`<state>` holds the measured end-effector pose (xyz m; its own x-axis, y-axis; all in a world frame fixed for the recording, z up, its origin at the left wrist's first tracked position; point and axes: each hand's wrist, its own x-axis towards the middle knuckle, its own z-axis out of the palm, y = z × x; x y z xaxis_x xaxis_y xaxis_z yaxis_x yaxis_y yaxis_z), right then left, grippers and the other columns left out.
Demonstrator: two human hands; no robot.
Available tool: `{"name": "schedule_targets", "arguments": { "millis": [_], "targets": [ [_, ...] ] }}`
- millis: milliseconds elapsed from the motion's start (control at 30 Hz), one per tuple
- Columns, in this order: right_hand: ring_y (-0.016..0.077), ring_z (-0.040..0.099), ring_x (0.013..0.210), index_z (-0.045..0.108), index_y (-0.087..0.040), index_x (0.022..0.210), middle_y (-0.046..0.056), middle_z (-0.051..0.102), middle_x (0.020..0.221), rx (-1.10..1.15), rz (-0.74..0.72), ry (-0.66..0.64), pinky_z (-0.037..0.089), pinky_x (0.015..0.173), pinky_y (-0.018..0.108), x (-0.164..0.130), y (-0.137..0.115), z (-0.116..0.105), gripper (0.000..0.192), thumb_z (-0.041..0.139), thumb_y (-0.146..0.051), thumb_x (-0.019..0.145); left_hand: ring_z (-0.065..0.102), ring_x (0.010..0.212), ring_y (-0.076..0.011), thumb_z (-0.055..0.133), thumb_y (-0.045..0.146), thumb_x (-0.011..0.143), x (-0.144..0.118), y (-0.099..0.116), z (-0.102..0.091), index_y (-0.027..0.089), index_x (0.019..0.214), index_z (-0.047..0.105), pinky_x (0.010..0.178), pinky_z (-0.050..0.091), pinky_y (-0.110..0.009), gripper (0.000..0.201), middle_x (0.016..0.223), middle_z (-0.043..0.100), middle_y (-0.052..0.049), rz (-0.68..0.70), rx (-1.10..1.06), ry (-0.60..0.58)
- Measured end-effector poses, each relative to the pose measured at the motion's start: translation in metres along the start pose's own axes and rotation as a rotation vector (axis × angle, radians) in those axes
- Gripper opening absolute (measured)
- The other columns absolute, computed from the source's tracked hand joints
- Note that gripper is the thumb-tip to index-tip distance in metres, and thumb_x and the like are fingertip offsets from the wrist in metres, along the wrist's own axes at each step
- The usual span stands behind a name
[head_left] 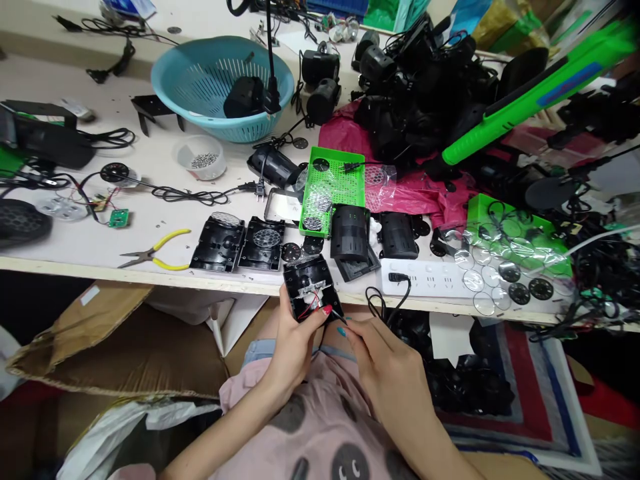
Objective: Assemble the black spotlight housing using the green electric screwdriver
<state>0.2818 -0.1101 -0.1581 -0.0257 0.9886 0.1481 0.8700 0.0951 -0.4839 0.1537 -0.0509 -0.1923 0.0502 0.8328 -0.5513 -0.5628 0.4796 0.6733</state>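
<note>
Head view: the left hand (297, 340) holds a black housing (295, 277) just off the front edge of the worktop (100, 251), above the person's lap. Its grip is closed on the piece, thumb over the near edge, the other fingers mostly hidden behind it. The housing lies tilted with its hollow side up, showing a pale fitting (311, 289) and red wires (309, 307) inside.

The right hand (387, 357) is just beside it, its grip pinched on a slim dark tool (338, 315) that points at the housing's near right corner; the tool is too small to identify, and whether its tip touches, I cannot tell.

Along the front of the worktop, from the left, lie pliers (154, 256) with yellow handles, two open black shells (215, 247) side by side, two black units (350, 233) and a white power strip (435, 275) with a plug (400, 277) on it. Clear discs (473, 280) and black discs (541, 289) spread over the strip's right end and beyond.

Farther back, a cup (213, 173) holds small metal bits (204, 161), and a blue basket (165, 83) holds a black device (244, 99). A green tray (355, 183) stands behind the units, partly on a pink bag (340, 130).
</note>
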Motion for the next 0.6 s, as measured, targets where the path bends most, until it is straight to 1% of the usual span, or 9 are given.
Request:
{"name": "schedule_targets", "arguments": {
  "millis": [100, 267, 367, 467, 600],
  "targets": [
    [0.0157, 0.067, 0.072, 0.063, -0.017, 0.096, 0.003, 0.065, 0.08, -0.002, -0.022, -0.001, 0.046, 0.063, 0.025, 0.003, -0.003, 0.0, 0.021, 0.043, -0.015, 0.102, 0.063, 0.089, -0.0133, 0.085, 0.015, 0.062, 0.0, -0.001, 0.0, 0.029, 0.128, 0.051, 0.087, 0.049, -0.025, 0.076, 0.107, 0.068, 0.0, -0.012, -0.027, 0.015],
    [0.0136, 0.063, 0.064, 0.059, -0.017, 0.091, 0.001, 0.063, 0.079, 0.031, -0.01, 0.054, 0.044, 0.06, 0.025, 0.004, -0.006, 0.009, 0.01, 0.052, -0.015, 0.098, 0.062, 0.083, -0.0125, 0.083, 0.012, 0.064, 0.0, -0.002, -0.002, 0.029, 0.131, 0.049, 0.081, 0.052, -0.024, 0.078, 0.099, 0.069, 0.0, -0.032, -0.07, 0.015],
    [0.015, 0.065, 0.074, 0.059, -0.018, 0.1, 0.002, 0.064, 0.086, 0.057, 0.012, 0.041, 0.049, 0.069, 0.025, 0.005, -0.006, 0.011, 0.005, 0.054, -0.018, 0.1, 0.063, 0.085, -0.0134, 0.083, 0.012, 0.064, 0.002, -0.001, -0.003, 0.028, 0.127, 0.051, 0.082, 0.052, -0.025, 0.072, 0.098, 0.069, 0.0, -0.019, -0.069, 0.02],
    [0.0181, 0.065, 0.089, 0.059, -0.019, 0.11, 0.005, 0.064, 0.098, 0.08, 0.038, 0.031, 0.052, 0.077, 0.028, 0.006, -0.004, 0.01, 0.011, 0.056, -0.023, 0.1, 0.064, 0.088, -0.014, 0.082, 0.013, 0.065, 0.005, -0.001, -0.002, 0.028, 0.124, 0.053, 0.083, 0.052, -0.025, 0.068, 0.1, 0.069, -0.001, 0.0, -0.077, 0.024],
    [0.0178, 0.064, 0.092, 0.062, -0.019, 0.113, 0.007, 0.063, 0.101, 0.084, 0.004, 0.05, 0.054, 0.082, 0.029, 0.002, 0.0, 0.009, 0.017, 0.052, -0.017, 0.101, 0.064, 0.087, -0.0139, 0.083, 0.012, 0.063, 0.006, 0.0, 0.001, 0.029, 0.124, 0.053, 0.084, 0.052, -0.026, 0.069, 0.1, 0.069, 0.0, -0.005, -0.091, 0.038]
  ]
}}
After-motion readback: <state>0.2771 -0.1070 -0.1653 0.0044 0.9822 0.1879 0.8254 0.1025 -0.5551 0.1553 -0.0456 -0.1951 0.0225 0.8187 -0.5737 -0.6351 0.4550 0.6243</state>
